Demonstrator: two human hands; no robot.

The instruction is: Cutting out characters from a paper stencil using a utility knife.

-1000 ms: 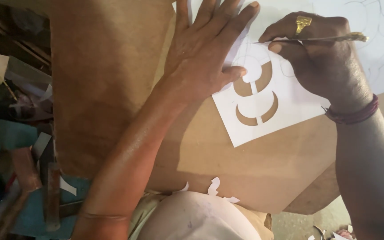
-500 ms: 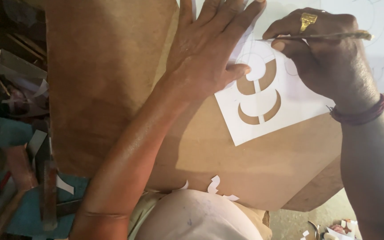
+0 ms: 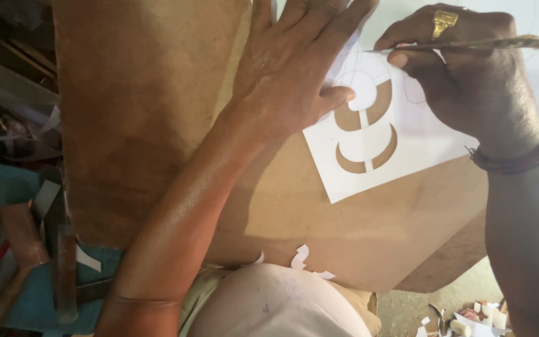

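A white paper stencil (image 3: 407,150) with crescent-shaped cut-outs lies on a brown board (image 3: 319,212). My left hand (image 3: 297,65) is pressed flat on the stencil's upper left part, fingers spread, thumb beside the cut-outs. My right hand (image 3: 463,81), wearing a gold ring and a dark red wristband, grips a thin pencil-like tool (image 3: 469,45) held nearly level, its tip at the stencil's top edge near my left fingers. A larger white sheet with drawn curves (image 3: 531,19) lies under the stencil at the upper right.
A second brown board (image 3: 138,118) overlaps at the left. Small white paper offcuts (image 3: 301,257) lie at the board's near edge, above my knee. Clutter and metal tools (image 3: 63,268) sit on the floor at left; scraps (image 3: 469,318) at lower right.
The view has shifted slightly, and both hands and the stencil sit a bit higher and further right in frame. My left hand stays pressed down; my right hand keeps hold of the tool.
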